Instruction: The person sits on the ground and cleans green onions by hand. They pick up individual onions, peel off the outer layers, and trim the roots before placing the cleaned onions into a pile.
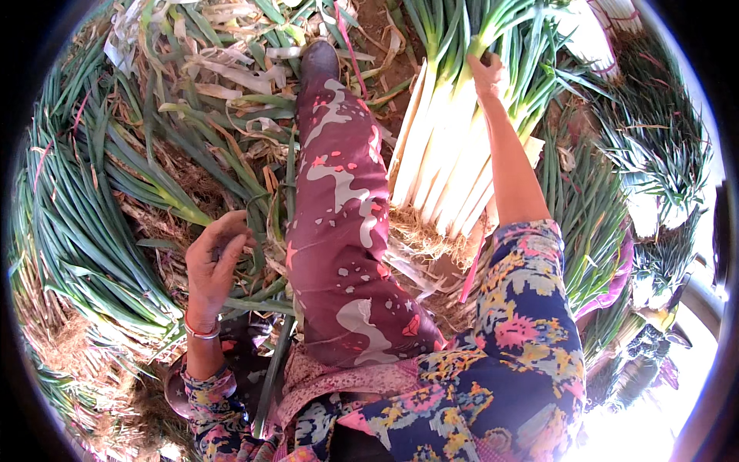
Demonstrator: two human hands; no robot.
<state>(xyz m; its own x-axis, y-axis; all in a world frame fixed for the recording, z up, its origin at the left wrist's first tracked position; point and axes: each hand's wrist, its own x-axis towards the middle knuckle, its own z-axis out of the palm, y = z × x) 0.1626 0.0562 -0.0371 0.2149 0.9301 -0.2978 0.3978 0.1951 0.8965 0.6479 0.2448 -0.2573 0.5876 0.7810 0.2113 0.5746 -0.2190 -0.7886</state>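
Observation:
My right hand [489,75] is at the neck of a peeled green onion [474,49], with its thumb and fingers around the stalk where white turns to green. That stalk lies on a row of peeled green onions [441,150], whose white stems and roots point toward me. My left hand [216,263] is raised over the left side, its fingers curled and apart from the thumb. Nothing shows between them. Just beyond its knuckles lies the pale base of an unpeeled green onion [193,211]. A bracelet [202,330] circles the left wrist.
A large heap of unpeeled green onions [86,219] spreads along the left. Stripped leaves and skins [231,75] litter the ground ahead. My outstretched leg [340,219] lies between the hands. More bundled green onions [652,133] stand at right. A pink strap [473,271] lies below the row.

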